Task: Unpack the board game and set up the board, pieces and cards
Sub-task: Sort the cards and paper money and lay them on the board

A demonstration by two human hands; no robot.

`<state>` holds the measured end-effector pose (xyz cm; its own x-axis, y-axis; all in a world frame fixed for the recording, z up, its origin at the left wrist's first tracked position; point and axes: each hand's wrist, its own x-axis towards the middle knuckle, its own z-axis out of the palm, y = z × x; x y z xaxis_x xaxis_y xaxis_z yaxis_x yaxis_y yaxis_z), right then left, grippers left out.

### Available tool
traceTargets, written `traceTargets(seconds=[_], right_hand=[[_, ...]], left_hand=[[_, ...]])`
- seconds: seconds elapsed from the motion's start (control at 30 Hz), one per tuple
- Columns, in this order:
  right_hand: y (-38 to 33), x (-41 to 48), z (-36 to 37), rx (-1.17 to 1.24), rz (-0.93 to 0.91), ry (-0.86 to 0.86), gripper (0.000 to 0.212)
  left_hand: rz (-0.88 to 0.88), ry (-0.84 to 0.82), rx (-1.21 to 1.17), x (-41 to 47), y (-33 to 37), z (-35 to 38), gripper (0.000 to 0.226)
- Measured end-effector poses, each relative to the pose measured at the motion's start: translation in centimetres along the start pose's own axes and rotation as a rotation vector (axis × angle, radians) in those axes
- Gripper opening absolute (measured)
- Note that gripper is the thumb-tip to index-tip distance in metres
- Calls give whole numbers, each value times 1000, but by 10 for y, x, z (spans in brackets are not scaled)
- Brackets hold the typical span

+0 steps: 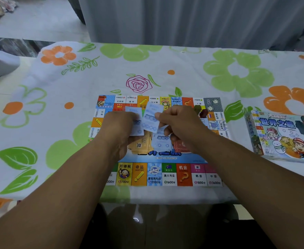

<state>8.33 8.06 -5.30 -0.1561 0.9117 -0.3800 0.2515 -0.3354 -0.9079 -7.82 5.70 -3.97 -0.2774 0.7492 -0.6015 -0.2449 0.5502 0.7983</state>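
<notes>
Board (154, 174) flat on worktop (57, 123); left hand (118, 126) and right hand (178, 123) each pinching thin blue notes (150, 117) above it, where a loose pinch could drop them onto the orange stack (140, 144) below, mixing the piles.

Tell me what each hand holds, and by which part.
Left hand grips a few blue slips by their left side; right hand pinches one blue slip at its right edge.
</notes>
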Motion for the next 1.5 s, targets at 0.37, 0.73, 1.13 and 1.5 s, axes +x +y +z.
traceTargets(seconds=[0.37, 0.73, 1.13, 1.5], right_hand=[[16, 2, -18, -236, 254, 18, 28], [3, -4, 0, -33, 2, -92, 37], [11, 6, -17, -144, 138, -15, 15], [19, 7, -19, -356, 159, 66, 33]], left_hand=[[15, -3, 9, 0, 1, -2, 14], [37, -31, 115, 1, -3, 0, 13], [36, -13, 56, -1, 3, -6, 8], [59, -45, 107, -6, 2, -1, 6]])
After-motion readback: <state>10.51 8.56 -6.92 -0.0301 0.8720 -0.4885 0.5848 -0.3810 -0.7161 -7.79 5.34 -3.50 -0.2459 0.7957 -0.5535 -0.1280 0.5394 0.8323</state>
